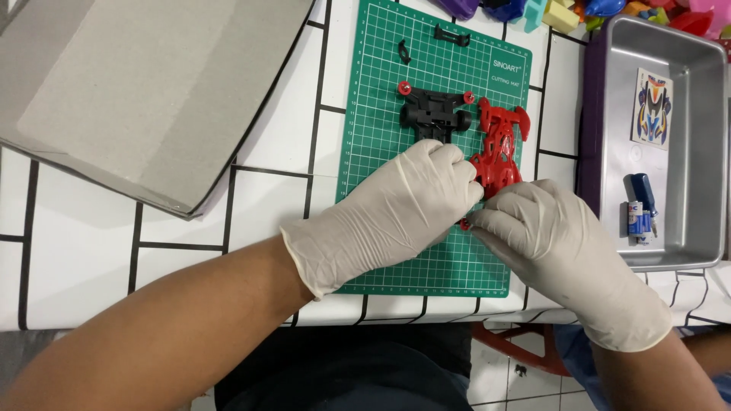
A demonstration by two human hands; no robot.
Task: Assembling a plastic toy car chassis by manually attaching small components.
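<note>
Both my hands wear white gloves over a green cutting mat [381, 76]. My left hand [396, 209] covers the near part of a black toy car chassis [435, 113] with small red rollers, its fingers closed on it. My right hand [544, 236] pinches a small red roller [464, 224] at the chassis's near end. A red toy car body shell [499, 148] lies on the mat, just right of the chassis and touching my fingertips. Two small black parts [451, 35] lie at the mat's far end.
A metal tray [685, 152] at the right holds a sticker sheet [652, 108], a blue-handled screwdriver [644, 193] and batteries [636, 219]. A grey cardboard lid [145, 91] lies at the left. Colourful toys [563, 11] sit at the far edge. A red stool [518, 342] stands below the table.
</note>
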